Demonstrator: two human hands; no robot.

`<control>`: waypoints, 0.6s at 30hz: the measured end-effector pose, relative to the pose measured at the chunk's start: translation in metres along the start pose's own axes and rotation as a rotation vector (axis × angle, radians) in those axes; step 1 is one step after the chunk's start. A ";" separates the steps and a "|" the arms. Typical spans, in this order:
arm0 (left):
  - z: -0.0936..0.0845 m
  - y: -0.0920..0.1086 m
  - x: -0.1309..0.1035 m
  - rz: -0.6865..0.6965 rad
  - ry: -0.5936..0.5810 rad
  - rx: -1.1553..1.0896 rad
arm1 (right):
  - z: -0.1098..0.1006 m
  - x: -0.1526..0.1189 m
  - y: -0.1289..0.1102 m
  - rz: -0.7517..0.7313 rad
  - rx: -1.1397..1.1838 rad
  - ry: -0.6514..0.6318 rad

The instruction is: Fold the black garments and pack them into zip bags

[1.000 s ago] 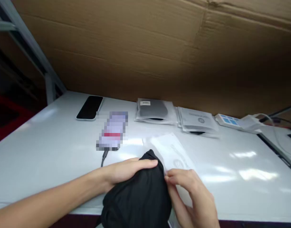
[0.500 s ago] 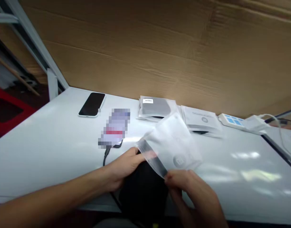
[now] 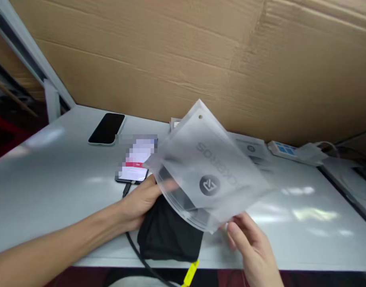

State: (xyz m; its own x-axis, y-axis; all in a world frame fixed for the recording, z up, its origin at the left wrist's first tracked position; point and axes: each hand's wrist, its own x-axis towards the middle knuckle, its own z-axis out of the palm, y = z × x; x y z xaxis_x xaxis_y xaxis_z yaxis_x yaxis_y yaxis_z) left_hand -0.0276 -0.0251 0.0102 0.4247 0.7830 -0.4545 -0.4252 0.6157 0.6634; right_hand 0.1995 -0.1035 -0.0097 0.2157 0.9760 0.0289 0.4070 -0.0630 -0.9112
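Lifting off the white table (image 3: 51, 191), the frosted see-through plastic bag (image 3: 206, 167) had tipped up since a moment before. The right hand (image 3: 254, 255) pinched its bottom corner. The left hand (image 3: 141, 199) gripped the folded black cloth (image 3: 167, 235), tucked just into the bag's mouth.

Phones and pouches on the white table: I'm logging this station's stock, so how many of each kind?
Phones: 2, dark phone, charging phone
Frosted pouch in hand: 1
Packed pouches at back: at least 1, others hidden
Black garment: 1
Total: 5 visible
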 end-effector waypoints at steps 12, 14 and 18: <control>0.005 -0.002 0.008 -0.056 0.179 0.089 | 0.034 -0.014 -0.016 0.315 0.232 -0.125; 0.004 -0.001 0.007 -0.116 0.007 0.155 | 0.031 -0.011 -0.013 0.350 0.288 -0.058; 0.004 -0.003 0.005 -0.118 -0.129 0.269 | 0.025 -0.011 -0.011 0.450 0.427 -0.012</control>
State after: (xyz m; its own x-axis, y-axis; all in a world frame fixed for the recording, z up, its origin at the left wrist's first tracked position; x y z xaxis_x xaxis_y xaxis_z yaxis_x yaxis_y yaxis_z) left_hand -0.0213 -0.0238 0.0084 0.5632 0.6797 -0.4699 -0.1480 0.6425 0.7518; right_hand 0.1701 -0.1085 -0.0105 0.2729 0.8757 -0.3984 -0.1126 -0.3822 -0.9172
